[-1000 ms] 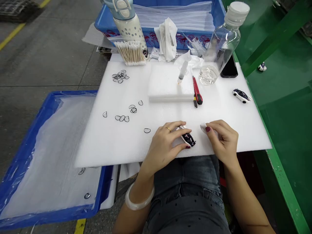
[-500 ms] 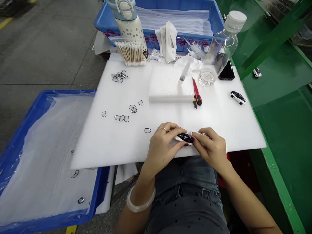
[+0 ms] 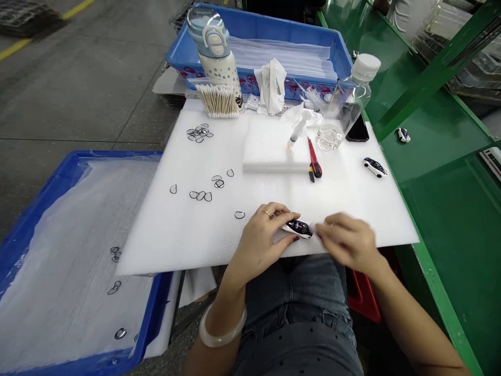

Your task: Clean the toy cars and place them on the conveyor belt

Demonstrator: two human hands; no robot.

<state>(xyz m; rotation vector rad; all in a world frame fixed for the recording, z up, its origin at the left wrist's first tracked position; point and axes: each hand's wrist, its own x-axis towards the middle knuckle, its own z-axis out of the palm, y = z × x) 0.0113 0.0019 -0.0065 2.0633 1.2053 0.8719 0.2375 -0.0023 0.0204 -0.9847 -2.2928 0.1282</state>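
My broad white foam sheet [image 3: 164, 245] spreads across the scene, probably chosen because it is soft on glossy paint. Left of it and lower sits a shallow blue plastic tray [image 3: 151, 318] lined with white, and at the far edge a deep blue plastic bin [image 3: 274, 26] stands clear of my elbows. My left hand [image 3: 262, 235] rests near the sheet's near edge, its fingers and thumb closed lightly on a small glossy black-and-white toy car [image 3: 298, 228], one on the far side and one on the near, which I judge steadies it while leaving the roof and right end uncovered. My right hand [image 3: 348, 240] hangs just right of that end, fingertips bunched; it is blurred, and a pale bit seems to show at the tips, but I cannot tell whether they pinch anything. Beyond is a flat white foam block [image 3: 266, 143], with a clear plastic syringe [image 3: 299, 130] tilted over it, and right beside it a red-handled cutter [image 3: 314, 159], seemingly within easy reach. A second black-and-white toy car [image 3: 374, 167] waits far right, apart from my fingers. Smallest, thin black rings [image 3: 199, 132] lie spread at left, perhaps so each picks up easily.
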